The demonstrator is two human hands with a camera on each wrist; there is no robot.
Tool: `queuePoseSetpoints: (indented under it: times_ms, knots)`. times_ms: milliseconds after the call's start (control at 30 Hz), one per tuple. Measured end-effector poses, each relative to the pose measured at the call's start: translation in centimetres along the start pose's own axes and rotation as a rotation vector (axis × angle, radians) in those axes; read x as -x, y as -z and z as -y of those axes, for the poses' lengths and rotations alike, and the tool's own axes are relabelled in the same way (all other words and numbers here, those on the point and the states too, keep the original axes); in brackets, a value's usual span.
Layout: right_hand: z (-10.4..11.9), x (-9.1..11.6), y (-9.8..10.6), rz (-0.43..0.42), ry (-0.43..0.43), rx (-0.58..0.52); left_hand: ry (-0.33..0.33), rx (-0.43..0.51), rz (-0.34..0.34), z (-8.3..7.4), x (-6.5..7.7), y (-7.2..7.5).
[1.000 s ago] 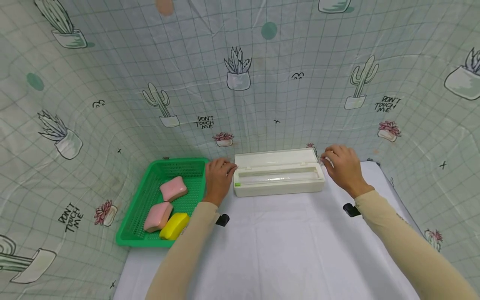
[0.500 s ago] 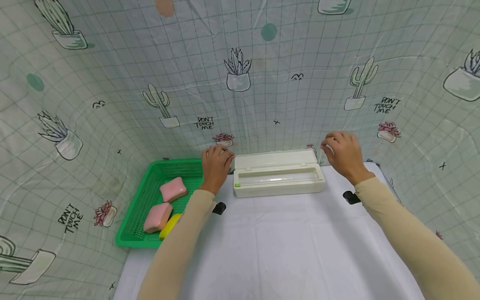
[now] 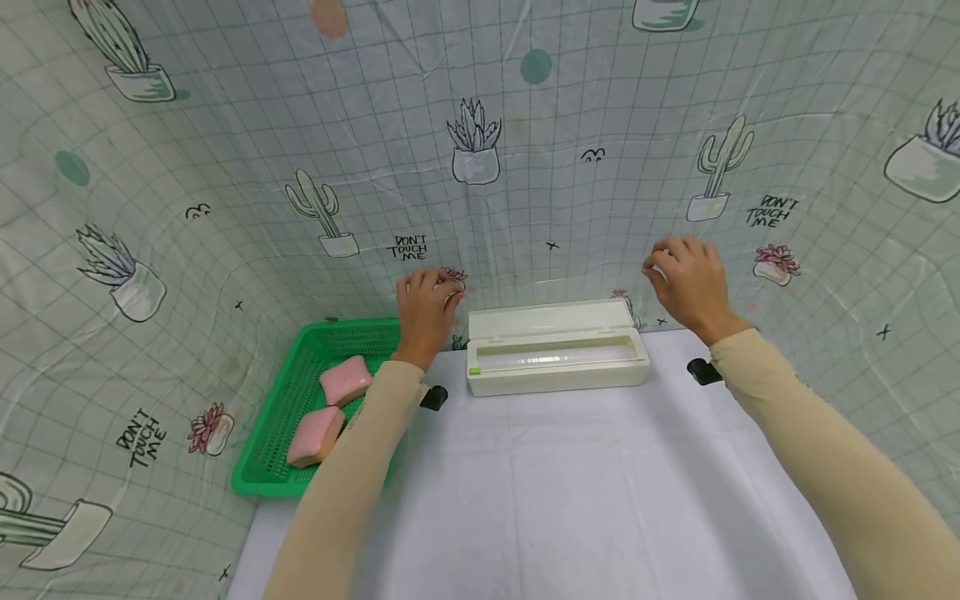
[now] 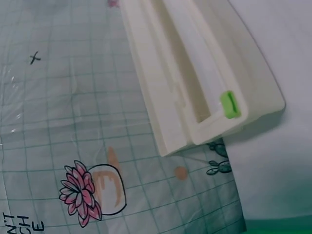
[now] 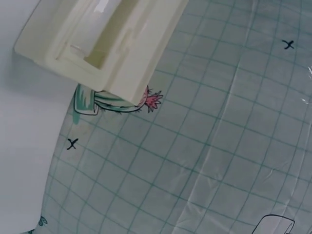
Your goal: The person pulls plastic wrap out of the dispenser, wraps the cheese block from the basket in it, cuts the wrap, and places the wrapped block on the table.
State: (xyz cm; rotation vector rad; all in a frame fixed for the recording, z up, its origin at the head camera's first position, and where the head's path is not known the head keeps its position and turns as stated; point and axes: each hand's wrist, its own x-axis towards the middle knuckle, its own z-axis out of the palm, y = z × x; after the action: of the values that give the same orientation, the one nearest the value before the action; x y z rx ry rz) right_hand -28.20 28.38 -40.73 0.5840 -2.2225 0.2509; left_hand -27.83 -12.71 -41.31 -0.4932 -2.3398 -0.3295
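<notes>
A white cling film dispenser (image 3: 558, 379) lies at the back of the table, its lid (image 3: 551, 318) tipped back and its long slot uncovered. A green tab (image 4: 230, 104) sits at the slot's left end. Above and left of the dispenser, my left hand (image 3: 427, 312) is raised, thumb and fingers pinched together. My right hand (image 3: 690, 283) pinches likewise, above and right of it. Glints in the left wrist view show clear cling film (image 4: 15, 114) behind the dispenser, on the side of the hands. The film is almost invisible in the head view.
To the left stands a green basket (image 3: 251, 450) holding pink blocks (image 3: 317, 436); my left sleeve (image 3: 352, 475) passes over its right side. A white cloth covers the table (image 3: 570, 500). Close behind the dispenser hangs a gridded curtain (image 3: 555, 208) printed with cacti.
Both hands have risen from beside the dispenser's lid, the left also drifting slightly left. The dispenser has stayed in place. My left sleeve now covers the yellow block in the basket.
</notes>
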Motion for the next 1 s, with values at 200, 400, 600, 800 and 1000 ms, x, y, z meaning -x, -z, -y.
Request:
queuePoseSetpoints:
  times_ms: [200, 400, 600, 800, 1000]
  knots:
    - [-0.3, -1.3, 0.3, 0.000, -0.002, 0.012, -0.002, 0.008, -0.022, 0.2, -1.0, 0.7]
    - [-0.5, -2.3, 0.7, -0.006, 0.004, 0.024, -0.008, 0.030, -0.044, 0.5, -2.1, 1.1]
    - [-0.7, -3.3, 1.2, -0.016, 0.010, 0.036, -0.009, 0.019, -0.046, 0.7, -3.0, 1.7]
    - [-1.0, -4.3, 1.6, -0.046, 0.021, 0.040, -0.012, -0.036, -0.041, 0.8, -3.9, 2.2]
    - [-1.2, -5.2, 1.8, -0.074, 0.031, 0.030, -0.030, -0.039, -0.068, 0.9, -4.6, 2.9]
